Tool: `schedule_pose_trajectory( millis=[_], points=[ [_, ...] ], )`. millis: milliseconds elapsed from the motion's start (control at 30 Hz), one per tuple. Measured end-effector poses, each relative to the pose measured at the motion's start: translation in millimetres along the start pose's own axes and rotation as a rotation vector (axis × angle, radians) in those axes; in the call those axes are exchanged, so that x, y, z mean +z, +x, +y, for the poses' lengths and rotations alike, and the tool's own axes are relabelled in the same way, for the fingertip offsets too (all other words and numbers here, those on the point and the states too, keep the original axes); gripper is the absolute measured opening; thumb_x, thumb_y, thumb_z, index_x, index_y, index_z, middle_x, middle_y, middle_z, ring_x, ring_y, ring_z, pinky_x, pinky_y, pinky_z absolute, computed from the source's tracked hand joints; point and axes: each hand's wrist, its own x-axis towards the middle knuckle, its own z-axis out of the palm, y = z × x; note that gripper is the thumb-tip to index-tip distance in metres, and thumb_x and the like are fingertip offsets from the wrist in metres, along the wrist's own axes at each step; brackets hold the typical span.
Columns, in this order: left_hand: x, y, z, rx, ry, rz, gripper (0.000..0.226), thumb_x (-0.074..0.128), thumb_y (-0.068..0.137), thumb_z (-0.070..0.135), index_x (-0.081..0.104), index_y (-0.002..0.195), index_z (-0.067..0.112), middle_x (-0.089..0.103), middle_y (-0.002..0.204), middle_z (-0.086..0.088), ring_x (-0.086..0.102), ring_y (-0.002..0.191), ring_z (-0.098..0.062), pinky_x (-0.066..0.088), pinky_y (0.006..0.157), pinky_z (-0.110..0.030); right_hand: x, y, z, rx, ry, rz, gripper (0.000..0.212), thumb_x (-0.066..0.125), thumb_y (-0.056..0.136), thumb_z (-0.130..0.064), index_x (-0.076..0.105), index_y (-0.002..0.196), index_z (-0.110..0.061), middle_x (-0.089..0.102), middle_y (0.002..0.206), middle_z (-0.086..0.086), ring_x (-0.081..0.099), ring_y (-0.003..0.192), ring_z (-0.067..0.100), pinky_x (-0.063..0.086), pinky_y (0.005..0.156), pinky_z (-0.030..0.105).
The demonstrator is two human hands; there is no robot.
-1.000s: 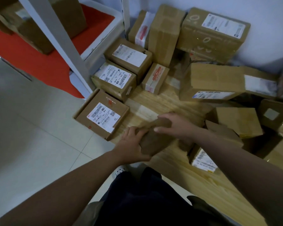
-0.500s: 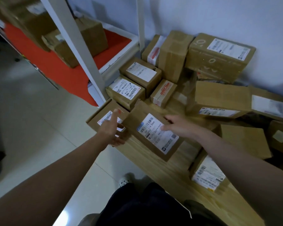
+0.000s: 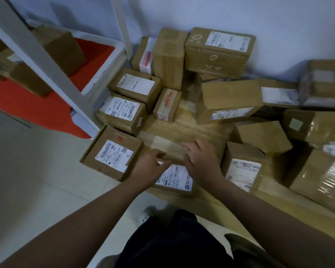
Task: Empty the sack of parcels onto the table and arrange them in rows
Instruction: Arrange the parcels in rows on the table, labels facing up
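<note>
A brown parcel (image 3: 175, 179) with a white label facing up lies flat at the near edge of the wooden table (image 3: 191, 130). My left hand (image 3: 149, 167) touches its left far corner with fingers stretched out. My right hand (image 3: 199, 161) rests spread on its top. To its left, three labelled parcels stand in a column: a near one (image 3: 112, 153), a middle one (image 3: 122, 111) and a far one (image 3: 135, 84). Another labelled parcel (image 3: 242, 169) stands just right of my right hand. No sack is in view.
Several more parcels are piled against the white wall, among them a big box (image 3: 219, 51) and a small red-taped one (image 3: 167, 104). A white rack with a red shelf (image 3: 37, 97) holding boxes stands left. The tiled floor (image 3: 37, 180) lies below the table edge.
The parcel that both hands held tilted in the air now lies flat at the table's near edge, right of the left column. Both hands have come down with it.
</note>
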Motion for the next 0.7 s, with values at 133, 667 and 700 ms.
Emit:
schedule_pose_trajectory(
  millis=[133,667,700],
  points=[
    [35.7,11.0,30.7,0.096,-0.231,-0.261,0.097,0.081,0.076,0.041,0.026,0.153,0.02,0.038,0.152,-0.002,0.046,0.131,-0.02,0.046,0.104,-0.039,-17.7,-41.0,13.7,0.139,-0.156,0.313,0.02,0.063,0.083,-0.02,0.059,0.099,-0.008,0.056,0.088,0.014,0.049,0.079,0.027,0.042,0.07,0.039],
    [72.5,33.0,83.4,-0.189,-0.675,-0.389,0.09,0.087,0.052,0.06,0.055,0.127,0.023,0.074,0.11,0.0,0.073,0.095,-0.019,0.06,0.078,-0.039,-51.8,-80.0,53.7,0.87,0.694,0.087,0.053,0.066,0.074,-0.074,0.063,0.115,-0.04,0.068,0.11,-0.004,0.067,0.099,0.015,0.059,0.083,0.04],
    [63.0,33.0,77.9,-0.245,-0.745,-0.336,0.094,0.086,0.051,0.065,0.055,0.128,0.022,0.074,0.109,-0.002,0.073,0.094,-0.022,0.061,0.078,-0.042,-50.5,-69.3,56.4,0.851,0.755,0.034,0.066,0.067,0.07,-0.077,0.06,0.124,-0.04,0.066,0.116,-0.003,0.066,0.103,0.017,0.059,0.084,0.043]
  ],
)
